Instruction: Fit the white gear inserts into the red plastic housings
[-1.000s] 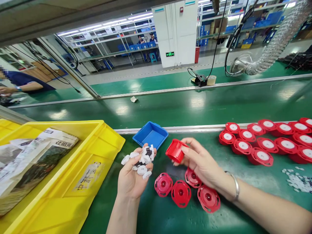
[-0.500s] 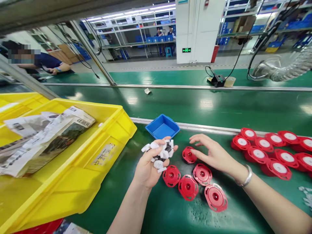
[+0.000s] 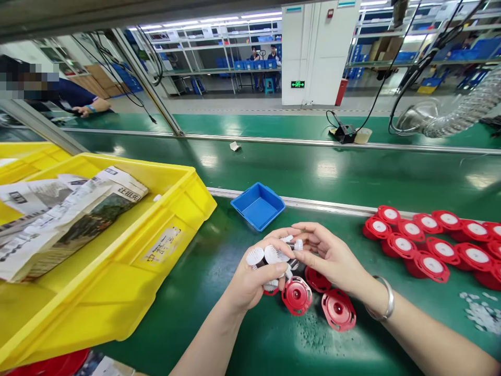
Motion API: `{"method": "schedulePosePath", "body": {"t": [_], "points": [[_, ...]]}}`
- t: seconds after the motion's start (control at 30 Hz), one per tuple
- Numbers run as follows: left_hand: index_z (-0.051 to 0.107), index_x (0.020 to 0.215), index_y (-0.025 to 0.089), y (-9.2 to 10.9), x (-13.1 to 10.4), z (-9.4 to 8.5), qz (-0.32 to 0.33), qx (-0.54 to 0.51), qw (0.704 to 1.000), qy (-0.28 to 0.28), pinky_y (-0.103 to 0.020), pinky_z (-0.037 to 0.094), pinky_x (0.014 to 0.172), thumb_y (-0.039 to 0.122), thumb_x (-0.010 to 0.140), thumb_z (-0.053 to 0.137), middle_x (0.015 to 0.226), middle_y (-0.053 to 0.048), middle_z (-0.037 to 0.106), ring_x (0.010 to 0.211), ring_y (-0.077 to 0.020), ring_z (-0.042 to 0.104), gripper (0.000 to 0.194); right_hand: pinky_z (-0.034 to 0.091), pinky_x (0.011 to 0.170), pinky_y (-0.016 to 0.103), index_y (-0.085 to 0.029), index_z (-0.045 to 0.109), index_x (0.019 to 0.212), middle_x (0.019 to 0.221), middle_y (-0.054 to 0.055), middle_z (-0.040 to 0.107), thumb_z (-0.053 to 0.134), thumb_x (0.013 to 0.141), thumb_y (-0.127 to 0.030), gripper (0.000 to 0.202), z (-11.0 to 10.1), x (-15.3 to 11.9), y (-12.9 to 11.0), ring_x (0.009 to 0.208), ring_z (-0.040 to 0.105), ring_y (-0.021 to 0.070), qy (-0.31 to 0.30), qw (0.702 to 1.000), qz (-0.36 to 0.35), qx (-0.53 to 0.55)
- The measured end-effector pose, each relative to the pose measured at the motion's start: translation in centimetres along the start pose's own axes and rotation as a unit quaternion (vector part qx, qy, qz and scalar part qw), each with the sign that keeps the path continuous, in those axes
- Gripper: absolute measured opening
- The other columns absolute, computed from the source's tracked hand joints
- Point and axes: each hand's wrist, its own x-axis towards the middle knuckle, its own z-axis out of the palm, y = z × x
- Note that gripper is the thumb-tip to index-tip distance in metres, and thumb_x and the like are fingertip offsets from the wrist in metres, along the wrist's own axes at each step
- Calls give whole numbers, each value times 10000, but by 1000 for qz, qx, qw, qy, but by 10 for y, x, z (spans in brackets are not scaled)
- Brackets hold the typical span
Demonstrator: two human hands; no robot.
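Note:
My left hand (image 3: 246, 279) is closed round a clump of small white toothed gears (image 3: 275, 254) with black parts among them. Against that clump, my right hand (image 3: 336, 261) pinches one white gear (image 3: 298, 245) between thumb and fingers; a silver bangle is on its wrist. Just beneath both hands, several round red plastic housings (image 3: 296, 296) lie on the green bench, each with a small hole in the centre. One red housing (image 3: 338, 310) lies fully in sight, while others are partly hidden by the hands.
Beyond my hands is a blue tray (image 3: 259, 206). A large yellow bin (image 3: 172, 230) with newspaper (image 3: 94, 214) stands at left. Red housings with white discs (image 3: 434, 265) are grouped at right, near small whitish pieces (image 3: 483, 313). Across the bench a co-worker's arm (image 3: 92, 107) shows.
My right hand has moved left from over a red housing to the gears in my left hand. My left hand has shifted slightly right. The view has also shifted a little.

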Motion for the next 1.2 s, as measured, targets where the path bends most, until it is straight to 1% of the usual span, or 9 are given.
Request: {"method": "schedulePosePath", "body": {"t": [0.2,0.3,0.47,0.6,0.7,0.83,0.97,1.07,1.2], "points": [[751,843,176,-4,3,3,1,-37,999,34,-214,452,446,225,727,775,1295,-132,625,532,-85,603,128,547,892,333,-267,671,1158,1081,37,709,727,913,-264,251,0,-5,3,949,663,193,68,984,-85,-139],[742,847,176,-6,6,1,-7,-46,997,60,-201,466,459,202,739,758,1310,-121,610,607,-100,626,112,537,939,343,-264,714,1133,1143,55,694,719,911,-239,223,-5,-4,2,988,649,206,83,982,-102,-139],[709,828,173,-5,11,-5,-7,-96,990,103,-183,456,460,193,722,763,1362,-121,579,875,-219,689,121,581,872,314,-227,682,1179,1091,69,728,698,945,-319,252,-15,3,-8,930,698,176,28,998,4,55],[703,832,171,-4,13,-9,-11,-102,988,114,-188,456,456,201,706,776,1369,-107,583,719,-129,643,149,594,822,253,-186,681,1133,982,61,758,721,938,-305,232,-13,7,-9,850,725,138,-43,960,90,262],[700,835,168,-4,14,-10,-15,-108,988,112,-188,457,453,205,708,774,1364,-101,591,627,-74,589,152,594,823,229,-164,691,1112,1028,80,756,725,938,-288,217,-9,7,-9,860,734,131,-43,940,126,315],[696,836,159,-3,14,-9,-24,-129,985,109,-178,455,445,201,701,776,1375,-115,585,728,-134,660,162,592,866,263,-158,685,1097,1006,84,752,741,921,-331,254,-9,6,-9,895,740,159,-18,934,161,317],[692,834,159,-1,14,-8,-41,-159,979,118,-158,437,425,179,669,785,1359,-119,588,894,-231,705,191,560,760,225,-196,665,1047,932,12,699,773,875,-301,229,-23,9,-2,766,677,103,40,972,107,206],[690,818,157,0,15,-9,-43,-173,976,126,-153,438,419,176,648,794,1326,-117,604,915,-249,705,200,510,708,233,-209,649,1010,956,4,648,725,886,-262,155,-36,13,10,751,591,100,55,998,14,-4],[694,819,161,1,15,-10,-44,-179,974,134,-149,437,407,179,651,793,1314,-113,611,917,-254,707,196,501,817,332,-219,618,1077,992,34,648,575,943,-185,145,-41,16,24,885,599,170,-21,955,-65,-289]]}}
